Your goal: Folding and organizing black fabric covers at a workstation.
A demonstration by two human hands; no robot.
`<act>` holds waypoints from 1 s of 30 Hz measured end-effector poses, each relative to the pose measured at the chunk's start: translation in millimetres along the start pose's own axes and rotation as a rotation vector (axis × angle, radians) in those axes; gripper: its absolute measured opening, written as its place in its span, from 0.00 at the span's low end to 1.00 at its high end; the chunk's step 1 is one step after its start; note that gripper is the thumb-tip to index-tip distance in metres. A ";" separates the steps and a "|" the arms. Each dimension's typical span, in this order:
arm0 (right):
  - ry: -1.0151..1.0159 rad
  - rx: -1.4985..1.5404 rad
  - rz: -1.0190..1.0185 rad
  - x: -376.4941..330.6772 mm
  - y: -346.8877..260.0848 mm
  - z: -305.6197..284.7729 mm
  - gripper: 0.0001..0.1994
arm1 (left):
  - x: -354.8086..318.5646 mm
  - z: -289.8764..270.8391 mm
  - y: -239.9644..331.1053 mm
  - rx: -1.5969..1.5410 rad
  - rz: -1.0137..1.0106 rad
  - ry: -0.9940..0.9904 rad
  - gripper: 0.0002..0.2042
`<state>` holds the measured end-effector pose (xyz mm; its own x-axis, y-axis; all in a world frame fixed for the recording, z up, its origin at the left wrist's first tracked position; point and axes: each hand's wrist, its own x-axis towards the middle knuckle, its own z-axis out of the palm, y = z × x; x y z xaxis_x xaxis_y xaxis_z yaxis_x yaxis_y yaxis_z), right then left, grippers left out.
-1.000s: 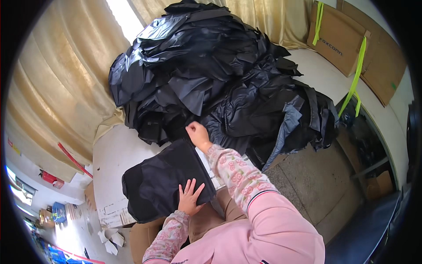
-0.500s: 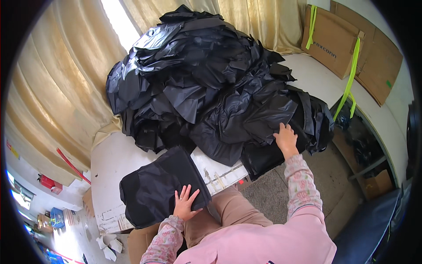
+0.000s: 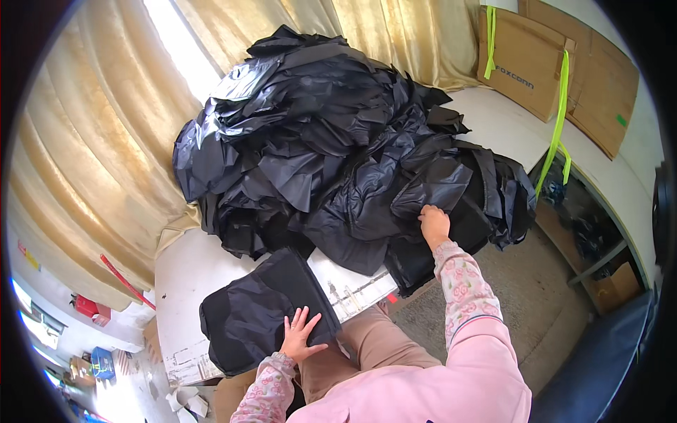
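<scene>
A tall, loose heap of black fabric pieces [image 3: 317, 134], some of them shiny, covers most of the white table [image 3: 185, 282]. In front of it, at the table's near edge, a neat flat stack of black fabric [image 3: 247, 314] lies slightly turned. My left hand [image 3: 302, 338] rests on the stack's near right corner, fingers spread. At the heap's right front, my right hand [image 3: 434, 224] has its fingers curled over a fold of a black fabric piece [image 3: 443, 185]. Its fingertips are partly hidden in the cloth.
Flattened cardboard boxes [image 3: 525, 67] lean at the back right, with yellow-green straps [image 3: 562, 106] hanging down. A gold curtain [image 3: 92, 155] runs behind the table. A dark blue panel [image 3: 599, 359] stands at lower right. Cardboard [image 3: 233, 395] sits below the table's near edge.
My right hand has moved left and slightly nearer, its fingers curling in from a spread pose onto the fabric. The left hand stays on the stack. The whole view has shifted slightly.
</scene>
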<state>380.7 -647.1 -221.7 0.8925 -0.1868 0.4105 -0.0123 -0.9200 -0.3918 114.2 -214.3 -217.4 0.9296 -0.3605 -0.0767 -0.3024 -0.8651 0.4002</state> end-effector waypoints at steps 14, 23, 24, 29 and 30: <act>0.001 1.160 -0.236 -116.3 -159.1 -106.0 0.08 | 104.7 -71.4 86.8 -0.609 0.256 0.287 0.42; -0.525 1.710 -0.080 -137.6 -155.5 -148.1 0.03 | 123.8 -100.5 86.0 -1.015 0.213 0.504 0.38; -0.584 1.719 -0.098 -137.1 -156.2 -156.6 0.03 | 125.8 -101.9 78.4 -0.871 0.319 0.529 0.38; -0.725 1.644 -0.351 -119.6 -161.3 -192.9 0.06 | 114.3 -156.0 132.8 -0.724 0.562 0.097 0.38; -0.648 1.520 -0.437 -111.6 -165.0 -202.9 0.07 | 113.5 -156.9 137.6 -0.786 0.544 0.048 0.37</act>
<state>191.6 -544.4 -35.8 0.7406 0.4838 0.4663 0.3300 0.3426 -0.8796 211.2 -319.5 -27.7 0.7167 -0.6139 0.3309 -0.4837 -0.0957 0.8700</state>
